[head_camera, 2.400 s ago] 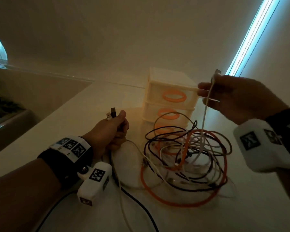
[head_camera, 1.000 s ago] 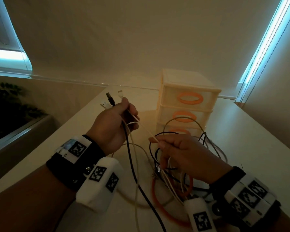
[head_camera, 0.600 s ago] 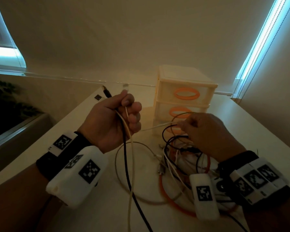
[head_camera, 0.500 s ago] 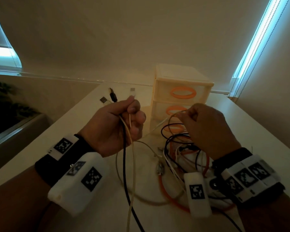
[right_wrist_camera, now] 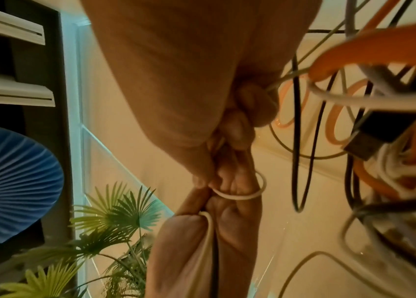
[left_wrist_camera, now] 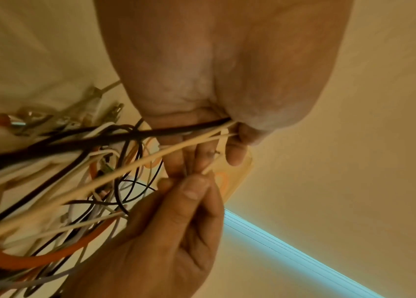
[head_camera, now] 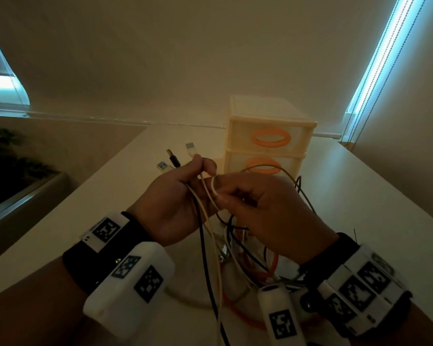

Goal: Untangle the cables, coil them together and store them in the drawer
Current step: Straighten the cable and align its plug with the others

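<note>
My left hand [head_camera: 175, 196] grips a bundle of cables, one black [head_camera: 205, 258] and two cream [head_camera: 216, 265], with three USB plugs [head_camera: 174, 159] sticking out past the fingers. My right hand [head_camera: 258, 208] is pressed against the left and pinches a small loop of white cable [head_camera: 214, 189], also seen as the white cable loop [right_wrist_camera: 240, 193]. The tangle of orange, black and white cables [head_camera: 255, 265] hangs and lies under the right hand. A cream drawer unit [head_camera: 268, 143] with orange handles stands behind the hands, drawers closed.
The white table [head_camera: 360, 196] stretches to the right of the unit. A window ledge [head_camera: 85, 118] runs along the back and a dark planter [head_camera: 15, 176] with green leaves sits off the left edge. Bright blinds [head_camera: 375, 53] hang at the right.
My right hand has come left from the cable pile and met the left hand, bringing a loop of white cable to it. The left hand still grips the plug ends, raised slightly.
</note>
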Motion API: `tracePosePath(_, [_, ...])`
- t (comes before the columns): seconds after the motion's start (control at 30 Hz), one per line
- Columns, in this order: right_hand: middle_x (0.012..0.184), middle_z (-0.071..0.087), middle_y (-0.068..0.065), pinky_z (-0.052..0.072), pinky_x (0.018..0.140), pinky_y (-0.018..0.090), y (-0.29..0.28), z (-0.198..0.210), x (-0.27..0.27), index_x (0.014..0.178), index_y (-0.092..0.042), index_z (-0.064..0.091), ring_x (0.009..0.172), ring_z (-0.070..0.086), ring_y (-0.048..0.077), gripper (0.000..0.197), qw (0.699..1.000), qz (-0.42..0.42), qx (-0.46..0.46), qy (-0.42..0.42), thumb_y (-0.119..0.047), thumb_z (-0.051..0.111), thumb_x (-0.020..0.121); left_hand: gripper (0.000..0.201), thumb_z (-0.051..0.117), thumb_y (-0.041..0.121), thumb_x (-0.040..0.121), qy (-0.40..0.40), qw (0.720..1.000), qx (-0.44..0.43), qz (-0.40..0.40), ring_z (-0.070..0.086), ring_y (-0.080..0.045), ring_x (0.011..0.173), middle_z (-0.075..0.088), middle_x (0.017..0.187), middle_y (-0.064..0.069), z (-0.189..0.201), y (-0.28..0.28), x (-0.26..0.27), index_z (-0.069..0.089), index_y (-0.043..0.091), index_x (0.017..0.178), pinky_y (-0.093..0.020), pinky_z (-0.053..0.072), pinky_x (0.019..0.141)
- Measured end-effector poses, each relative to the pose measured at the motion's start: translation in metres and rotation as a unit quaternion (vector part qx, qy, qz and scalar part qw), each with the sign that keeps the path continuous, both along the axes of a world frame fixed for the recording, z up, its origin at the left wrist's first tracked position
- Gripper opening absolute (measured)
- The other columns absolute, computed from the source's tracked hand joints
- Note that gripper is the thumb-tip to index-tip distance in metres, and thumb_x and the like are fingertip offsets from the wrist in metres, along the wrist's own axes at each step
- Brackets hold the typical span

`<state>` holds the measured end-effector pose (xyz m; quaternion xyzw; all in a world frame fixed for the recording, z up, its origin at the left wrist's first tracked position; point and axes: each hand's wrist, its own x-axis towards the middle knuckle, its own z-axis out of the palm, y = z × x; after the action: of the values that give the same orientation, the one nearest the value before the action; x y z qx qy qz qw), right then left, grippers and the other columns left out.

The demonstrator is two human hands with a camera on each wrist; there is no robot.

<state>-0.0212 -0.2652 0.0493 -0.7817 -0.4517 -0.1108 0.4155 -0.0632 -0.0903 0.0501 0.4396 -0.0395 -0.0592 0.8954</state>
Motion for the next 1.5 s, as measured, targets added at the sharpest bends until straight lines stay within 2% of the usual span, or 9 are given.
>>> tracePosePath(0.1, [0.085,0.072,-0.011,0.053,0.068,0.017,-0.005,-0.002,0.004,0.095,-0.025,0.076,0.076,0.068,0.003,0.012,0.993,0.007,-0.102,0.064,-0.025,0.064,0.097,0.042,0.037,0.037,0.106,0.023,0.997,-0.060,0.052,0.075,-0.031,0.093,0.075,0.095,-0.017,0.003,-0.001,0.002,0.061,0.009,0.089,-0.037,0.063,0.078])
tracePosePath(0.23, [0.068,0.068,-0.002,0.048,0.055,0.013,-0.011,-0.003,0.009,0.081,-0.021,0.069,0.059,0.064,0.002,0.026,0.974,-0.024,-0.173,0.141,-0.029,0.055,0.102,0.041,0.040,0.035,0.107,0.029,0.989,-0.104,0.097,0.064,-0.016,0.059,0.052,0.061,0.001,0.005,0.006,0.004,0.057,0.013,0.076,-0.022,0.053,0.053])
tracePosePath(0.47, [0.069,0.068,-0.001,0.048,0.056,0.016,-0.019,0.000,0.009,0.091,-0.017,0.074,0.057,0.059,0.003,0.024,0.967,0.013,-0.170,0.189,-0.022,0.053,0.103,0.037,0.037,0.033,0.108,0.001,0.994,-0.077,0.082,0.036,-0.008,0.045,0.038,0.060,0.006,0.003,0.017,0.007,0.052,0.016,0.078,-0.020,0.032,0.043])
tracePosePath(0.83, [0.077,0.074,0.000,0.060,0.067,0.024,-0.040,0.007,0.027,0.085,-0.020,0.071,0.066,0.071,0.008,0.013,0.969,-0.058,-0.188,0.146,-0.028,0.067,0.094,0.038,0.037,0.024,0.105,-0.051,0.978,-0.136,0.147,0.026,-0.005,0.048,0.033,0.057,0.010,0.026,0.065,0.006,0.052,0.020,0.071,-0.020,0.025,0.048])
tracePosePath(1.0, [0.077,0.067,-0.004,0.050,0.053,0.014,-0.044,0.013,0.036,0.091,-0.021,0.063,0.065,0.066,0.000,0.012,0.979,-0.190,-0.051,0.056,-0.021,0.056,0.101,0.036,0.038,0.026,0.107,-0.044,0.988,-0.091,0.116,0.022,-0.007,0.046,0.030,0.056,0.008,0.015,0.037,0.009,0.049,0.019,0.073,-0.021,0.022,0.045])
tracePosePath(1.1, [0.070,0.068,-0.002,0.051,0.052,0.019,-0.033,0.012,0.026,0.091,-0.022,0.067,0.054,0.063,0.007,0.015,0.982,-0.103,-0.016,0.155,-0.018,0.056,0.100,0.038,0.037,0.032,0.108,-0.055,0.994,-0.037,0.087,0.023,-0.008,0.046,0.030,0.058,0.006,0.008,0.020,0.008,0.049,0.016,0.076,-0.022,0.023,0.044])
tracePosePath(1.27, [0.064,0.045,0.004,0.038,0.057,0.031,-0.038,0.019,0.013,0.090,-0.021,0.074,0.056,0.039,0.018,0.024,0.937,0.091,-0.139,0.309,-0.032,0.055,0.102,0.039,0.037,0.033,0.108,-0.031,0.992,-0.057,0.110,0.022,-0.006,0.045,0.030,0.058,0.008,0.013,0.035,0.008,0.050,0.017,0.075,-0.021,0.021,0.044])
tracePosePath(1.37, [0.052,0.043,-0.003,0.029,0.051,0.025,-0.041,0.017,0.024,0.089,-0.005,0.071,0.044,0.034,0.009,0.038,0.922,0.014,-0.114,0.371,-0.030,0.048,0.105,0.037,0.037,0.029,0.107,-0.024,0.990,-0.079,0.115,0.022,-0.005,0.045,0.030,0.056,0.010,0.020,0.046,0.007,0.050,0.019,0.073,-0.020,0.020,0.045])
tracePosePath(1.5, [0.065,0.062,-0.007,0.040,0.046,0.015,-0.030,0.017,0.033,0.071,-0.015,0.065,0.051,0.054,0.000,0.037,0.961,-0.179,-0.100,0.187,-0.024,0.049,0.103,0.035,0.039,0.029,0.104,-0.031,0.996,0.071,-0.035,0.046,-0.011,0.048,0.053,0.063,0.000,0.014,0.024,-0.003,0.047,0.017,0.072,-0.022,0.039,0.048])
